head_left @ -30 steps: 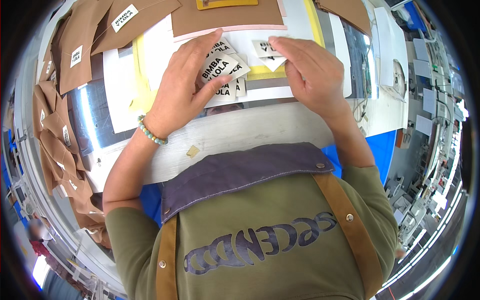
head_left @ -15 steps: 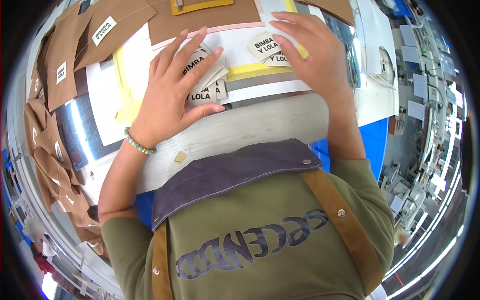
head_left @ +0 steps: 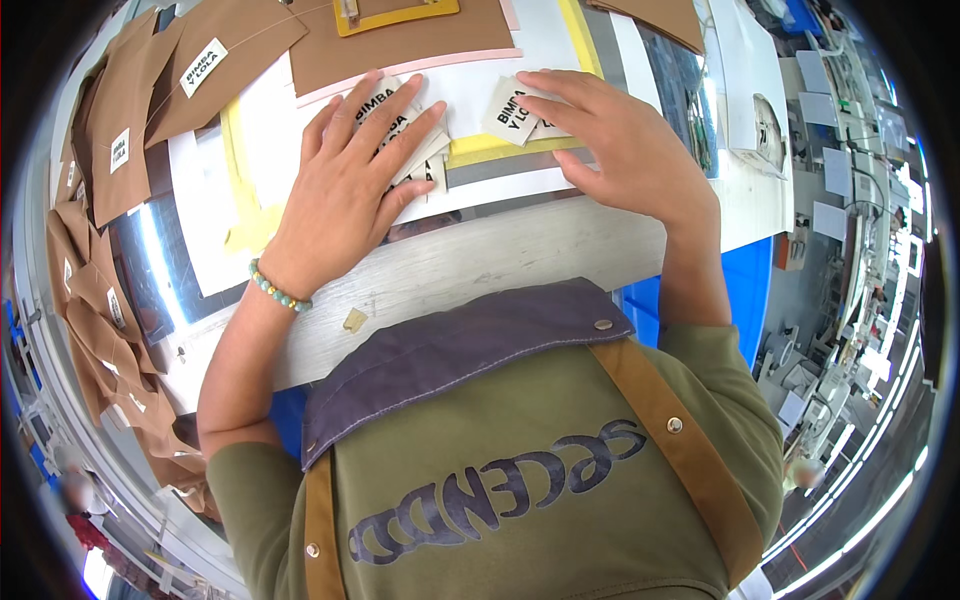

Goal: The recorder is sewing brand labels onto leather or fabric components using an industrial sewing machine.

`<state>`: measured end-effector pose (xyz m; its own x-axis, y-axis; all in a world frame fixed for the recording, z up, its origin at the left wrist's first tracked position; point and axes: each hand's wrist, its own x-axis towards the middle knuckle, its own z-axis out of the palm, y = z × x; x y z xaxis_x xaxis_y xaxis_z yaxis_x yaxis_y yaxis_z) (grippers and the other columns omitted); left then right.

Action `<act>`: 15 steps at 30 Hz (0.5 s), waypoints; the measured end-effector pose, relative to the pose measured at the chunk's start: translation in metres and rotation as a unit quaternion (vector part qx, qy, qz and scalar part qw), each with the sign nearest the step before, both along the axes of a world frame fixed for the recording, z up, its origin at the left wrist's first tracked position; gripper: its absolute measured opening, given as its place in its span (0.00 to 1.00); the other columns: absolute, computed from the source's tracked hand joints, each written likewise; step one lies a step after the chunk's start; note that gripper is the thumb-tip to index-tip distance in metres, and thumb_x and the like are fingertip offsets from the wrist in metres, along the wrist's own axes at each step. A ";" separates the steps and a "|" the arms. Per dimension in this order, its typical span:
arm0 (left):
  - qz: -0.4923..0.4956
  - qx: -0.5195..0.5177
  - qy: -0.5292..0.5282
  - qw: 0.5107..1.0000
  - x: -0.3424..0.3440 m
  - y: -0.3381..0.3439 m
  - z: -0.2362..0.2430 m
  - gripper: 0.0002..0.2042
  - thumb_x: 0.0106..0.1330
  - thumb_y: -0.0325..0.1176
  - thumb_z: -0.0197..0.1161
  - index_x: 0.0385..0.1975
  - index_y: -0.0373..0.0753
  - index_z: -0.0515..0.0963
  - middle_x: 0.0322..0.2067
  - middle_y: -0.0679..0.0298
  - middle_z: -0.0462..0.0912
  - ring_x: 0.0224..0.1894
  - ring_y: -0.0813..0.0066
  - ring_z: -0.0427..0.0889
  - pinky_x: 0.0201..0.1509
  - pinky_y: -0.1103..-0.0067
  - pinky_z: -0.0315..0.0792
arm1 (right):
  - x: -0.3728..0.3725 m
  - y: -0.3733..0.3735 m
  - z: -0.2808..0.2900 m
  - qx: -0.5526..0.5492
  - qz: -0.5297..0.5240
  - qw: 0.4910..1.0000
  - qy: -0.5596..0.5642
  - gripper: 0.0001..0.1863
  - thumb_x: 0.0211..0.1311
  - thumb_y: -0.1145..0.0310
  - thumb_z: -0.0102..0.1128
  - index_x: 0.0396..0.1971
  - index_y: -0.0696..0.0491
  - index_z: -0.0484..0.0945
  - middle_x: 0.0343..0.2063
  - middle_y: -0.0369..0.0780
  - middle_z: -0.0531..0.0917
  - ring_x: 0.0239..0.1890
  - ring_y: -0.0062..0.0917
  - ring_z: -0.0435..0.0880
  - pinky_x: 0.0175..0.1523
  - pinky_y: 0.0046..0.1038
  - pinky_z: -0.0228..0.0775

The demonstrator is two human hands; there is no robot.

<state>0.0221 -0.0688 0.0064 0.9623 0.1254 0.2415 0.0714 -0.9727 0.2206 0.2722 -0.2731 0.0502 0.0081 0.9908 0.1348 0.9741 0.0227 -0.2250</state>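
My left hand lies with its fingers spread over a loose pile of small white labels printed in black. The pile shows between the fingers and beyond the thumb, and the palm hides part of it. To its right, my right hand reaches over a smaller group of white labels. Its index and middle fingertips rest on the upper label, while the thumb is stretched away from it. Both groups lie on a white sheet edged with yellow tape.
Beyond the hands lies a brown panel with a yellow frame on it. Several labelled brown pieces overlap at the left. The pale table edge runs close to my apron, with a blue bin below at the right.
My right hand has shifted slightly down, its thumb has come off the labels, and the upper label has turned. The left fingers have drawn closer together and the left thumb has moved up.
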 end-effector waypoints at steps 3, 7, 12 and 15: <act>0.021 0.004 -0.009 1.000 0.006 0.002 -0.003 0.32 0.77 0.52 0.62 0.78 0.52 0.69 0.80 0.63 0.66 0.82 0.52 0.59 0.83 0.56 0.55 | -0.003 0.000 -0.002 0.031 0.003 0.999 -0.022 0.24 0.59 0.80 0.66 0.57 0.54 0.85 0.59 0.39 0.87 0.59 0.37 0.85 0.57 0.38 0.84; 0.015 -0.004 0.007 1.000 0.012 0.005 -0.005 0.34 0.76 0.54 0.59 0.81 0.52 0.66 0.82 0.66 0.62 0.84 0.54 0.57 0.84 0.58 0.53 | -0.002 0.007 -0.016 0.032 -0.007 0.996 -0.085 0.24 0.62 0.78 0.67 0.59 0.49 0.85 0.61 0.36 0.86 0.57 0.35 0.87 0.56 0.34 0.85; -0.033 -0.064 -0.035 0.997 0.009 0.006 -0.004 0.38 0.77 0.54 0.60 0.82 0.42 0.62 0.81 0.58 0.63 0.83 0.50 0.58 0.85 0.59 0.52 | -0.002 0.019 -0.021 0.099 -0.017 0.992 -0.079 0.20 0.61 0.78 0.69 0.54 0.50 0.88 0.54 0.35 0.89 0.50 0.33 0.89 0.50 0.34 0.85; -0.023 -0.166 -0.115 0.979 0.005 0.014 -0.004 0.35 0.80 0.50 0.59 0.81 0.38 0.63 0.78 0.53 0.68 0.80 0.50 0.63 0.83 0.58 0.56 | -0.008 0.032 -0.015 0.186 -0.048 0.980 -0.042 0.12 0.56 0.75 0.73 0.42 0.52 0.89 0.44 0.35 0.90 0.41 0.33 0.89 0.43 0.33 0.83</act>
<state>0.0275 -0.0548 0.0025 0.8936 0.1906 0.4063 -0.0603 -0.8461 0.5296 0.2639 -0.2415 0.0347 0.0715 0.8683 0.4908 0.9906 -0.0045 -0.1364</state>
